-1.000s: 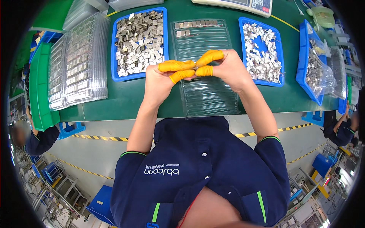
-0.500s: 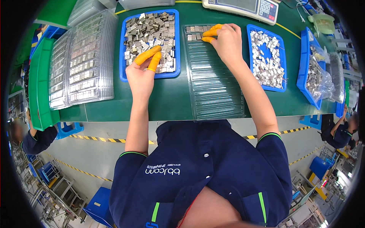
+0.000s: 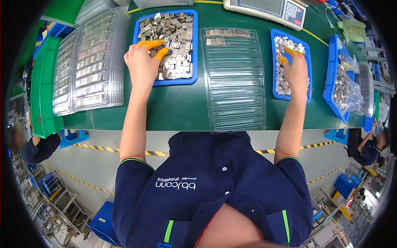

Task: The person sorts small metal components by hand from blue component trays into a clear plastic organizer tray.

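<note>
My left hand (image 3: 142, 62), with yellow finger cots, is over the left side of a blue tray (image 3: 194, 53) heaped with small silvery metal parts (image 3: 175, 56). Its thumb and finger are apart, and I see nothing between them. Over the smaller blue tray (image 3: 309, 89) on the right, my right hand (image 3: 295, 70) reaches down with its cotted fingers spread above small white-and-silver parts (image 3: 283, 84). Between the trays lies a clear plastic blister tray (image 3: 235, 91) with ribbed rows. Small metal parts (image 3: 227, 33) fill its far row and part of the second.
Stacked clear trays holding parts (image 3: 93, 66) stand at the left beside a green bin (image 3: 43, 91). A scale (image 3: 269, 10) sits at the back. To the far right is a blue bin (image 3: 331, 89) with bagged parts. Other people (image 3: 39, 146) are at both sides.
My right hand has left the blister tray's rows and moved right to the smaller blue tray. My left hand has shifted left and slightly away over its tray.
</note>
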`<state>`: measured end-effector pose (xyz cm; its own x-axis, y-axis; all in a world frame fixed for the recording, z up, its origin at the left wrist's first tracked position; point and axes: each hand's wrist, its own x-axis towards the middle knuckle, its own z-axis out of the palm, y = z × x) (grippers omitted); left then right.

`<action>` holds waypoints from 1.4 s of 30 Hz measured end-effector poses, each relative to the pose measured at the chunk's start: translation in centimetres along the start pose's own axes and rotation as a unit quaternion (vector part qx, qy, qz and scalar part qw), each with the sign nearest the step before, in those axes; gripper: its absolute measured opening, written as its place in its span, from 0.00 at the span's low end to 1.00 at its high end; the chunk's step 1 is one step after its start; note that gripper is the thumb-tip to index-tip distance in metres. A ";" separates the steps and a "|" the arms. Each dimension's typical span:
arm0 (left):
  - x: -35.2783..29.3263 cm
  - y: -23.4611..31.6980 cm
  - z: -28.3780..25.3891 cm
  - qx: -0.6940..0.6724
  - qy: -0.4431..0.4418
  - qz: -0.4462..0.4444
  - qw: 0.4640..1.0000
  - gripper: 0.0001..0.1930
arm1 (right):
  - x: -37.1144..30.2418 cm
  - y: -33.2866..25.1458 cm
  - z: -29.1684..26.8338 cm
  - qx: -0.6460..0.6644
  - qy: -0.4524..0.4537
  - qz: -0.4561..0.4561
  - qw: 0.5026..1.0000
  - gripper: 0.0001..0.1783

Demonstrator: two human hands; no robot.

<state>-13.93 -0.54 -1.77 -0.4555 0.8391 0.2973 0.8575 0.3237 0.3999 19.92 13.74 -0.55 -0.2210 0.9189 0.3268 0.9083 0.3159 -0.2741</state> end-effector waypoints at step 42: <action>-4.4 10.3 1.9 -0.602 -0.160 -0.120 0.773 0.13 | -3.8 -8.0 -0.7 0.653 -0.233 0.071 0.717 0.14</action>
<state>-2.66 -0.09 -0.62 -0.3191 0.9456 -0.0628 -0.1747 0.0065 0.9846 13.71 7.54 1.07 -0.5301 0.8469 -0.0419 -0.1065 -0.1155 -0.9876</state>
